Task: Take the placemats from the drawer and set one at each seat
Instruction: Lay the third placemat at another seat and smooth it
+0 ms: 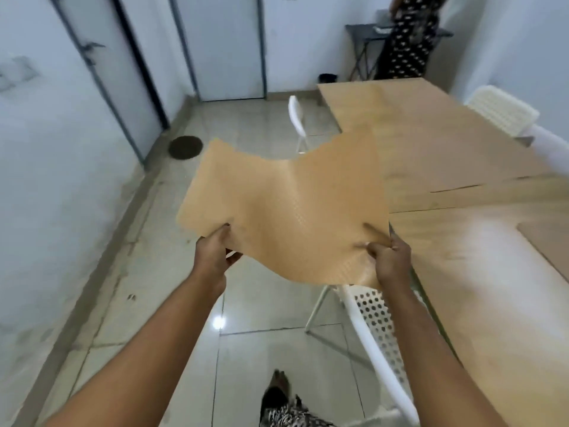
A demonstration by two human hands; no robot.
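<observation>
head view is looking down past two bare forearms reaching forward over a pale tiled floor [252,359], with a foot and a patterned garment edge showing at the near bottom. just right of the arms, a white perforated chair [377,328] is standing with its back toward the wooden table [462,248], which is filling the right side of the scene.

the left hand [215,254] is gripping the near left edge of a tan placemat [286,204], thumb on top and fingers curling underneath. the right hand [389,257] is pinching the near right corner of the same placemat, fingers folding over the edge. the two hands are apart, each clamping its own side. the placemat is hanging in the air between them, sagging and rippling in the middle, its right edge overlapping the left edge of the table in the picture; whether it is touching the tabletop i cannot tell.

at the right edge, another tan mat [551,248] is lying flat on the table. farther off, a second white chair [297,118] is standing at the table's left side and a third [505,109] at its far right. a dark round mat [185,147] is lying on the floor near the left wall. at the far end, a person in a dark patterned dress [406,41] is standing beside a small dark side table [360,29].
</observation>
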